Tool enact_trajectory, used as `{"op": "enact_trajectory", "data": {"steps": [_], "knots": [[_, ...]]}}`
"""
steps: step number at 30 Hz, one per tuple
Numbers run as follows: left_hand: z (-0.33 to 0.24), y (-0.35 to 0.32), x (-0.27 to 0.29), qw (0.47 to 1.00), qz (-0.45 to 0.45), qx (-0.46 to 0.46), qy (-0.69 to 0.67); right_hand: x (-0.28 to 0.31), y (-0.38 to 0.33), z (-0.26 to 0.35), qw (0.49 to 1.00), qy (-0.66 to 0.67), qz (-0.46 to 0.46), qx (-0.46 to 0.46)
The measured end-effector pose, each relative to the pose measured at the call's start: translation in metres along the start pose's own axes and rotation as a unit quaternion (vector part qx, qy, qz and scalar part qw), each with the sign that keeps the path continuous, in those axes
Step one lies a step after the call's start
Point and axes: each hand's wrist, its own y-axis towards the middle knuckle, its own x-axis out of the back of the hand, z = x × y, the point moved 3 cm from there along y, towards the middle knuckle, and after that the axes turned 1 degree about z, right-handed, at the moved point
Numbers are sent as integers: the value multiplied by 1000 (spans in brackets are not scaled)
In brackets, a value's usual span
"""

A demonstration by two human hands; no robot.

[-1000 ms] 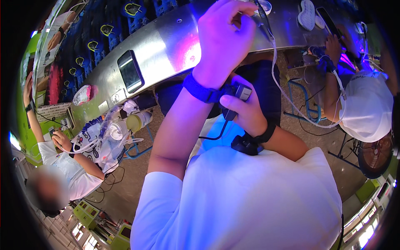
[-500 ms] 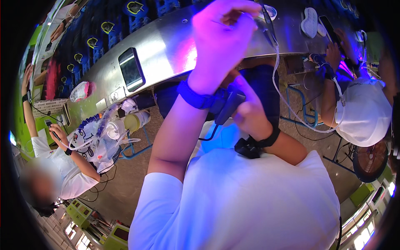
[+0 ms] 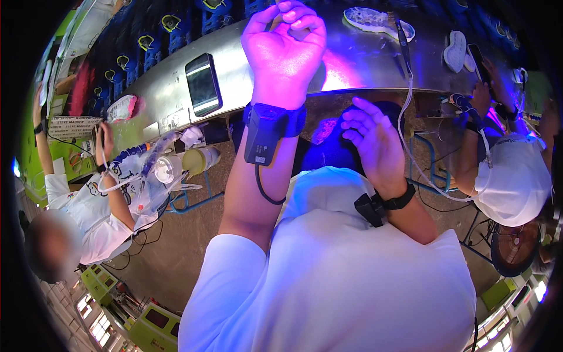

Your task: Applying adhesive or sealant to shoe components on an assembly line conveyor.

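My left hand (image 3: 284, 50) is raised palm up at the table's edge, under purple light. Its fingers curl in toward the thumb at the top of the picture; whether anything is pinched there I cannot make out. A black box with a cable (image 3: 267, 135) is strapped to that wrist. Lower and to the right, my right hand (image 3: 375, 141) hovers above my lap, fingers loosely bent and apart, holding nothing. A black strap with a small device (image 3: 370, 210) is on that wrist. Right of my left hand, a shoe sole (image 3: 369, 19) lies on the metal table with a brush (image 3: 402, 41) across it.
A phone (image 3: 203, 85) lies on the metal table (image 3: 161, 97). Blue shoes (image 3: 170, 35) line the back. Pale soles (image 3: 454, 51) lie at the right. A white tube (image 3: 404, 111) hangs from the brush. Co-workers sit on both sides; a fan (image 3: 515, 246) stands at the lower right.
My hands have come apart from their crossed position. My left hand has turned palm up and moved left; my right hand has left the left wrist and opened. The whole view has shifted slightly.
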Motion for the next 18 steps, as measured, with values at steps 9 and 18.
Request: {"op": "enact_trajectory", "data": {"steps": [9,18], "knots": [[-2,-11,-7,966,3,-150,209,-42,-14,0,990,-130,53,11],[29,-23,-40,773,180,-403,456,-89,-18,12,966,-239,40,93]]}}
